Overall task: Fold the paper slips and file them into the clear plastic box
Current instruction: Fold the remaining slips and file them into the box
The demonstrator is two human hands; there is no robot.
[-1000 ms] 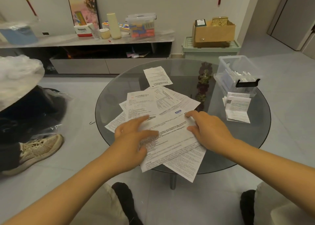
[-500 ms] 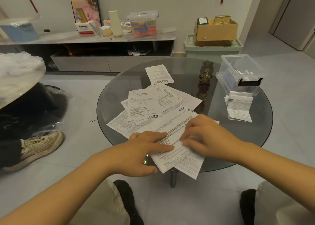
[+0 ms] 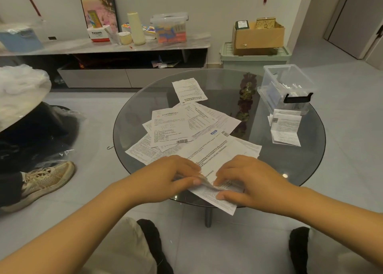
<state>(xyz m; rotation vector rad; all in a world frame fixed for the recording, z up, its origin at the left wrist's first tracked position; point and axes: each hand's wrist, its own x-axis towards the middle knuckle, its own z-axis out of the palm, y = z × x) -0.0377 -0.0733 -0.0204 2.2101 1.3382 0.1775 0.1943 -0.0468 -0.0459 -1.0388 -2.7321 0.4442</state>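
We lift the near edge of a printed white paper slip (image 3: 215,157) to begin its fold.

Our left hand (image 3: 165,176) and right hand (image 3: 248,180) pinch it at the edge of the round glass counter (image 3: 306,159), where it is free of the loose white slips (image 3: 172,128); the clear plastic box (image 3: 288,87) waits far right, folded slips (image 3: 287,128) just before it.

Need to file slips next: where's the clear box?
In the head view, the clear plastic box sits at the glass table's far right edge, behind folded slips.
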